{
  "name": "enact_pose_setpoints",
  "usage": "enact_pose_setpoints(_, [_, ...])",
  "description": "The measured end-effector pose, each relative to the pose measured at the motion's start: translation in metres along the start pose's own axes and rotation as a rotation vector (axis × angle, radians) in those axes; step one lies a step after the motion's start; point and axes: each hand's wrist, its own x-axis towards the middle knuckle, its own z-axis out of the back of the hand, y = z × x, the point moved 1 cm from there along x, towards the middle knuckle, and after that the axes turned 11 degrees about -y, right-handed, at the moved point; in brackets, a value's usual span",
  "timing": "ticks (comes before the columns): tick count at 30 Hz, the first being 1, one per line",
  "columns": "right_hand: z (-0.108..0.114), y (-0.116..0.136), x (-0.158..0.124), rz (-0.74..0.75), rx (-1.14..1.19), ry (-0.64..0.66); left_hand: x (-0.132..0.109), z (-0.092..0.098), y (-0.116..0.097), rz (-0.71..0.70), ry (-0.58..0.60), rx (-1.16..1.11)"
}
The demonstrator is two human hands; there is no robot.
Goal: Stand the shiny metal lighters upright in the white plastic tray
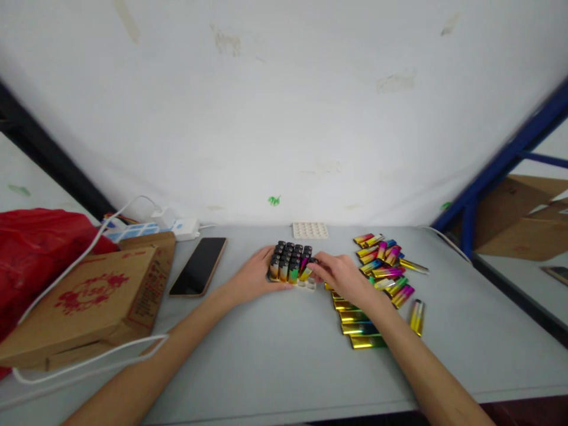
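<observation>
Black-topped lighters stand upright in rows in a white tray, whose front right slots show. My left hand is wrapped round the left side of this tray. With my right hand I pinch a yellow and purple lighter, which leans at the tray's right side. Several shiny multicoloured lighters lie in a loose pile to the right. Others lie side by side, partly under my right forearm. A second white tray with slots rests near the wall.
On the left are a phone, a cardboard box, a red bag, a power strip and a white cable. A blue frame and a carton stand at the right.
</observation>
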Motion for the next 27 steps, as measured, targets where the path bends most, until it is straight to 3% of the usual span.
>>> enact_pose_setpoints(7, [-0.006,0.02,0.004,0.001,-0.361,-0.004,0.0,0.002,-0.002,-0.007,0.001,-0.023])
enact_pose_setpoints(12, [0.001,0.011,0.002,0.059,-0.298,-0.015,0.0,0.003,0.0,-0.002,0.007,-0.019])
enact_pose_setpoints(15, [0.023,-0.019,0.003,0.0,-0.334,-0.207,-0.001,0.002,0.003,0.005,0.006,-0.006])
enact_pose_setpoints(18, [0.049,-0.066,0.002,-0.121,-0.448,-0.458,-0.001,0.001,0.005,0.019,0.005,0.017])
enact_pose_setpoints(20, [0.064,-0.099,-0.001,-0.189,-0.529,-0.542,-0.001,0.001,0.005,0.02,0.016,0.021])
enact_pose_setpoints(24, [0.076,-0.148,-0.009,-0.347,-0.683,-0.46,-0.001,0.001,0.004,0.016,0.009,0.011])
enact_pose_setpoints(27, [0.073,-0.16,-0.008,-0.431,-0.686,-0.313,0.0,0.0,0.005,0.01,-0.008,0.011])
